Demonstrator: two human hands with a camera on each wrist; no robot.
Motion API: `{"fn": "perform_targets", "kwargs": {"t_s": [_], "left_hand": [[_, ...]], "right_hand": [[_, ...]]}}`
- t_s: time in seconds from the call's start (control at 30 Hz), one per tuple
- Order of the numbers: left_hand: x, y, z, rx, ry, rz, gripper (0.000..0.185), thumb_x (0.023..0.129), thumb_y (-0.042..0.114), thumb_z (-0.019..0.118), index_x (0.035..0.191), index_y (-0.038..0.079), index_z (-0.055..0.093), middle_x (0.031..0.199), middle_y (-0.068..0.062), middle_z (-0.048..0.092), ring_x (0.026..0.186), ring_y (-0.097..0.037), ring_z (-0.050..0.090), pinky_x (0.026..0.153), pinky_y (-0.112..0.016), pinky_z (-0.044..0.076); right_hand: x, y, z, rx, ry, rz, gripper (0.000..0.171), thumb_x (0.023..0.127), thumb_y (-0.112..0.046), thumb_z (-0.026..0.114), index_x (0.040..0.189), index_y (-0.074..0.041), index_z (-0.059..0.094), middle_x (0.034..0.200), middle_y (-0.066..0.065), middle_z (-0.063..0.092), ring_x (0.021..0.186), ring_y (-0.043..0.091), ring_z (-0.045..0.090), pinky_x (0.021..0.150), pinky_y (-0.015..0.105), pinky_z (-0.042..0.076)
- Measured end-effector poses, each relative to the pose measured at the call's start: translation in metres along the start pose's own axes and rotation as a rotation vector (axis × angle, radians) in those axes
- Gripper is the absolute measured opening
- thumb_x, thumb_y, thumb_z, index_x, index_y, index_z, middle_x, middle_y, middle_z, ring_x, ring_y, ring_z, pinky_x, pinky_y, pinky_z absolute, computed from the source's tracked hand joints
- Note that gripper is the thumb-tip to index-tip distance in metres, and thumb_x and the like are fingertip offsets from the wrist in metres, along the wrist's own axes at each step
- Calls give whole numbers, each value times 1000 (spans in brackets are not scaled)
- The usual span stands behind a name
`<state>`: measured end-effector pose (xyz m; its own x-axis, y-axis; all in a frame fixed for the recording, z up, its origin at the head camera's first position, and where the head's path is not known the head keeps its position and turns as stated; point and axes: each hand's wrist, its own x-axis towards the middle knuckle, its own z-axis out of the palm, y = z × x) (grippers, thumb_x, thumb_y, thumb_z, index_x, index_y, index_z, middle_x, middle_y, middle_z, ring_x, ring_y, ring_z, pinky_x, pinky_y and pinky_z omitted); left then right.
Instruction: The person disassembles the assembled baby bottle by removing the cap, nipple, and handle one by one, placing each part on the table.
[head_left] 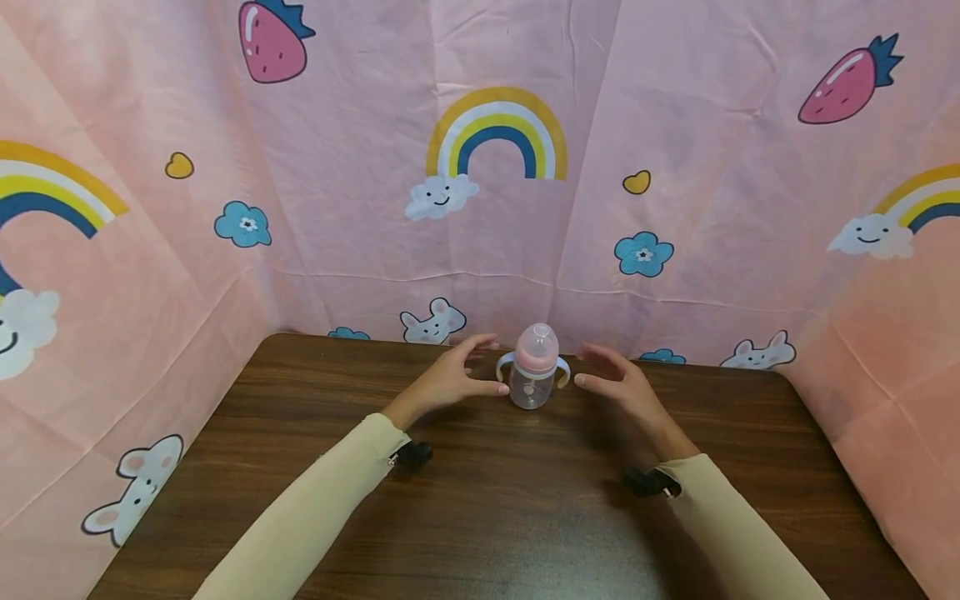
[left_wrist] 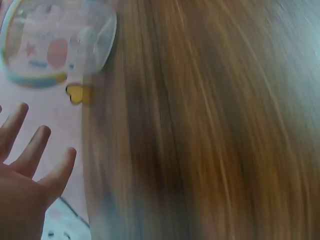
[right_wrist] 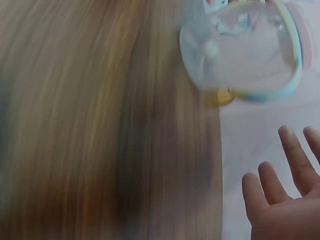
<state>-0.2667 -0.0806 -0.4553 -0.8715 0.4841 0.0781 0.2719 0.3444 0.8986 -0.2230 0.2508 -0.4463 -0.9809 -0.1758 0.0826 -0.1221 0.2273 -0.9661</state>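
A clear baby bottle [head_left: 532,388] with a pink collar, a domed see-through cap and two side handles stands upright near the table's back edge. My left hand [head_left: 452,375] is beside its left handle, fingers spread and thumb tip right at the bottle's side. To the right, my right hand [head_left: 618,382] faces the other handle with a small gap, its fingers apart. In the left wrist view the bottle [left_wrist: 75,40] shows printed figures and a curved handle above the spread fingers [left_wrist: 59,172]. The right wrist view has the bottle [right_wrist: 245,55] above the right hand's fingers [right_wrist: 295,160].
The dark wooden table [head_left: 517,508] reaches back to a pink cloth [head_left: 360,167] printed with rainbows, strawberries and rabbits, which hangs behind and along both sides. A small black wrist camera [head_left: 414,455] sits at the left cuff, another black camera [head_left: 647,481] at the right.
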Motion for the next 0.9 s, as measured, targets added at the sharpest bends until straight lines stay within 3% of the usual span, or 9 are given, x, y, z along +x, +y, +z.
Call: {"fn": "perform_targets", "kwargs": {"t_s": [0.13, 0.47, 0.6, 0.7, 0.9], "left_hand": [[8, 4, 15, 32, 25, 11, 89, 92, 25, 93, 164, 5, 46, 161, -12, 56, 150, -32, 50, 120, -56, 44], [19, 8, 38, 22, 63, -5, 85, 89, 26, 96, 160, 11, 52, 158, -8, 58, 148, -30, 52, 124, -55, 39], [22, 7, 41, 28, 71, -12, 85, 89, 26, 95, 160, 11, 52, 158, -8, 58, 147, -28, 53, 124, -52, 40], [23, 7, 43, 34, 80, -12, 82, 90, 26, 94, 159, 9, 53, 157, -9, 59, 146, -29, 54, 123, -52, 41], [22, 11, 43, 48, 95, -24, 77, 91, 28, 93, 156, 8, 57, 153, -10, 63, 143, -29, 57, 122, -53, 42]], "right_hand": [[8, -4, 16, 78, 4, -25, 60, 102, -5, 76, 156, 5, 52, 157, 28, 55, 150, 37, 47, 114, 34, 42], [23, -11, 42, 149, -16, -86, 60, 98, 2, 79, 153, 1, 57, 152, 20, 59, 135, 32, 56, 93, 32, 56], [26, -13, 47, 126, -14, -93, 62, 97, 2, 81, 154, 1, 57, 151, 20, 60, 134, 32, 58, 100, 32, 53], [27, -14, 49, 115, -12, -88, 63, 97, 1, 81, 154, 1, 56, 152, 21, 59, 138, 33, 56, 111, 41, 48], [28, -13, 52, 113, 2, -58, 62, 96, 3, 81, 153, 3, 56, 153, 22, 60, 142, 34, 54, 119, 54, 43]]}}
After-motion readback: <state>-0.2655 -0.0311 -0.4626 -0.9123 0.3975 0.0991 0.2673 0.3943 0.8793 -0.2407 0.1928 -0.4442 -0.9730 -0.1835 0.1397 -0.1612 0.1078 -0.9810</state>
